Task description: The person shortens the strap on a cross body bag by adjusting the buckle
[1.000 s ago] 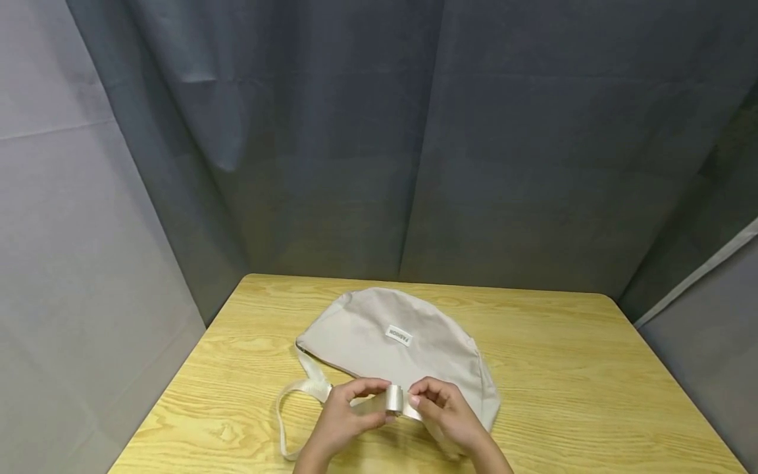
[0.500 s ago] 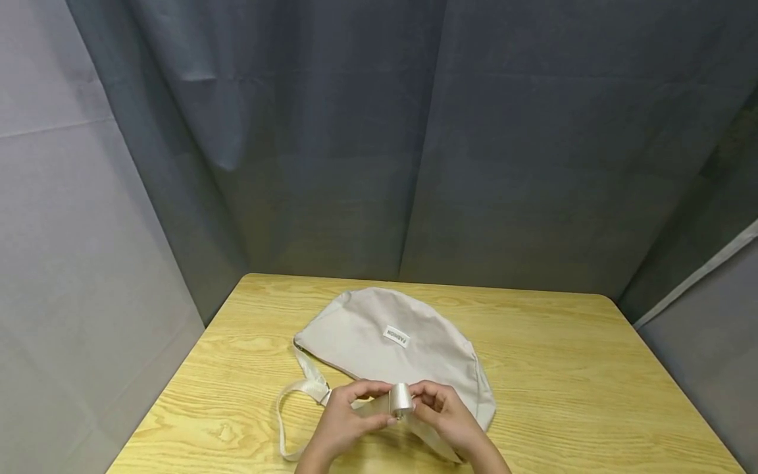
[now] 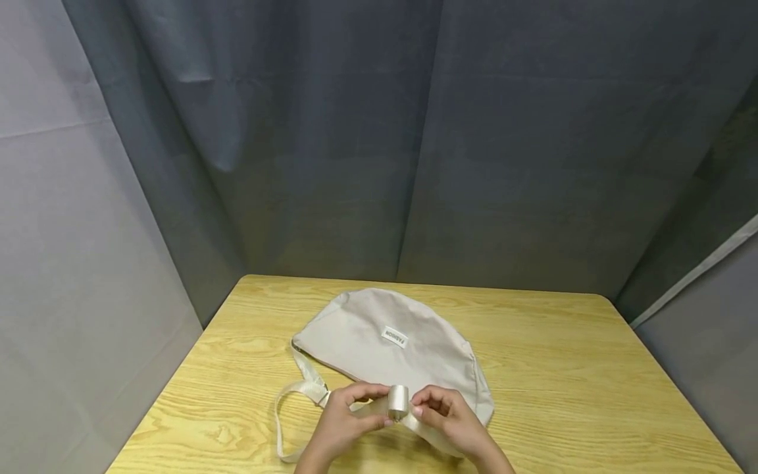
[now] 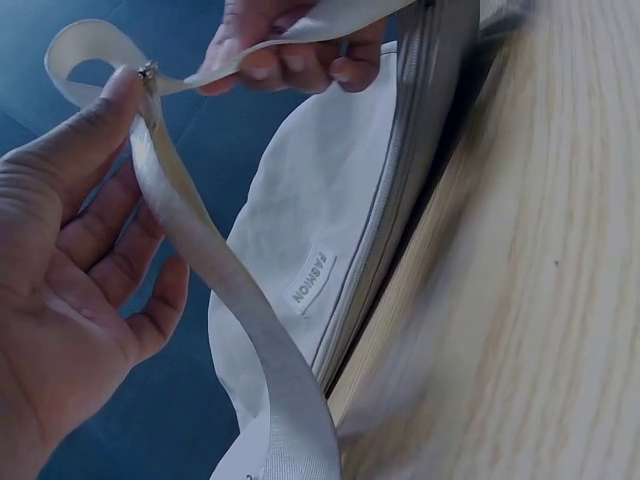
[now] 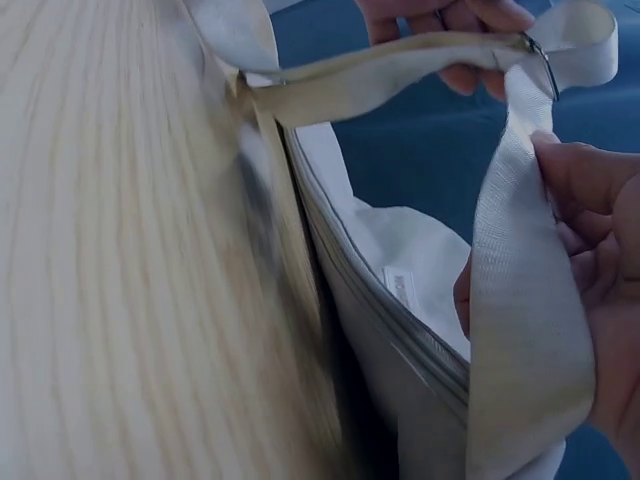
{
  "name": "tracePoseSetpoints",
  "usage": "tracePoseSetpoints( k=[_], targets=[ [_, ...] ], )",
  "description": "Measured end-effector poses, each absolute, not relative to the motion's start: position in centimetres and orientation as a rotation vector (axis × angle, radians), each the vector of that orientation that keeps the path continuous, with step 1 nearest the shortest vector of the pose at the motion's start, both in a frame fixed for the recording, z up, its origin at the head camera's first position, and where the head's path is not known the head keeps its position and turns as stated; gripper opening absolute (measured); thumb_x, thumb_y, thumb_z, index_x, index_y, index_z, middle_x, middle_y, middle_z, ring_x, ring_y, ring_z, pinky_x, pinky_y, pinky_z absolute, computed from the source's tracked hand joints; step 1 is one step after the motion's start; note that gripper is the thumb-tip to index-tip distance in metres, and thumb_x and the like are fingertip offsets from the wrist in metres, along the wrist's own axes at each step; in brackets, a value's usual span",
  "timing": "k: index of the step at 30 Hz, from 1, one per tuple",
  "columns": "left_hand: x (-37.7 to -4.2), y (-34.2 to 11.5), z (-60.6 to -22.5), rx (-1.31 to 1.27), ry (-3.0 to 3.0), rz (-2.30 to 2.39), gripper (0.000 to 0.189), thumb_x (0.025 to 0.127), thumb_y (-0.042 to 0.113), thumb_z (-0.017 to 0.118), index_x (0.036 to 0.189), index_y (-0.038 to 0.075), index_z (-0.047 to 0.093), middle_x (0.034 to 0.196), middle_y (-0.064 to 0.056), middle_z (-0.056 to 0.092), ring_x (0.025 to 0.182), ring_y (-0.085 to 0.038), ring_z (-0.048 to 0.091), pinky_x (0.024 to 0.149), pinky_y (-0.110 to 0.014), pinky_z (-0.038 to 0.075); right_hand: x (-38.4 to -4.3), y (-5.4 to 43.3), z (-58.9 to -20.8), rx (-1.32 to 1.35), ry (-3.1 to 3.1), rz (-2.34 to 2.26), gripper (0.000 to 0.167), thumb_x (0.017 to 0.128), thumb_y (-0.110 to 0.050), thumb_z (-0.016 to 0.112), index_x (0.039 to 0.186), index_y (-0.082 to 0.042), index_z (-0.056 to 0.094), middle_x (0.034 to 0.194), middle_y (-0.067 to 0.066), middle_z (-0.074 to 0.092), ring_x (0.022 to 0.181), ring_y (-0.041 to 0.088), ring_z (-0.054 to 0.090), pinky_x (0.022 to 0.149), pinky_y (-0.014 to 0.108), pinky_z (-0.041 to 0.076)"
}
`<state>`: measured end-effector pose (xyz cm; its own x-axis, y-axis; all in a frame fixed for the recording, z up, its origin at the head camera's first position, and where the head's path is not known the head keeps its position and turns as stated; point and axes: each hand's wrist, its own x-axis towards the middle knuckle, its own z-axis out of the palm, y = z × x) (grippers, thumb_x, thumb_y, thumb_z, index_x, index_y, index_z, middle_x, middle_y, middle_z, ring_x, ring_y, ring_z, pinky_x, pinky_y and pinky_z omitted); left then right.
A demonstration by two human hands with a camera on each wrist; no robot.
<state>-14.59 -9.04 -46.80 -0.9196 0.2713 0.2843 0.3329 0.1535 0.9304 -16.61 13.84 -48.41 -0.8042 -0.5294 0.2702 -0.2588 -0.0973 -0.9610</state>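
A light beige bag (image 3: 355,329) with a white "FASHION" label (image 3: 394,337) lies on the table. Its webbing strap forms a small upright loop (image 3: 399,400) between the two hands. At the base of that loop sits a metal strap slider (image 5: 541,65). My left hand (image 3: 349,418) pinches the strap and slider between thumb and fingers. Just right of the loop, my right hand (image 3: 447,418) pinches the strap's other run (image 5: 520,270), which hangs down past the fingers in the right wrist view. The left wrist view shows the zipper (image 4: 385,220) along the bag's edge.
Left of the hands, another bend of the strap (image 3: 279,421) lies on the wooden table (image 3: 562,382). Dark curtains (image 3: 331,145) hang behind the table, and a pale one (image 3: 89,230) hangs at the left.
The strap loop between the hands has grown rounder and wider. My right hand went in to the loop, then drew slightly back right along the strap. The bag has shifted a little left.
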Motion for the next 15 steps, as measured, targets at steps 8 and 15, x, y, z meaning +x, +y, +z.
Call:
tracePoseSetpoints(
  k=[8, 15],
  targets=[
    [-14.38, -8.57, -47.07, -0.609, -2.349, -1.933, 0.036, 0.07, 0.025, 0.081, 0.103, 0.015, 0.07, 0.098, 0.006, 0.068, 0.095, -0.017, 0.06, 0.086, -0.041, 0.041, -16.52, 12.91, -47.94, -0.985, 1.831, -2.112, 0.012, 0.089, 0.007, 0.053, 0.095, 0.017, 0.054, 0.09, -0.002, 0.064, 0.08, 0.009, 0.059, 0.069, 0.024, 0.049],
    [-14.19, -8.59, -46.85, -0.583, -2.368, -1.881, 0.036, 0.07, 0.019, 0.081, 0.103, 0.012, 0.07, 0.097, 0.006, 0.068, 0.093, -0.016, 0.061, 0.085, -0.038, 0.042, -16.19, 12.81, -47.77, -0.925, 1.89, -2.101, 0.018, 0.087, 0.009, 0.053, 0.102, 0.018, 0.054, 0.086, 0.001, 0.063, 0.077, 0.009, 0.058, 0.068, 0.023, 0.048]
  ],
)
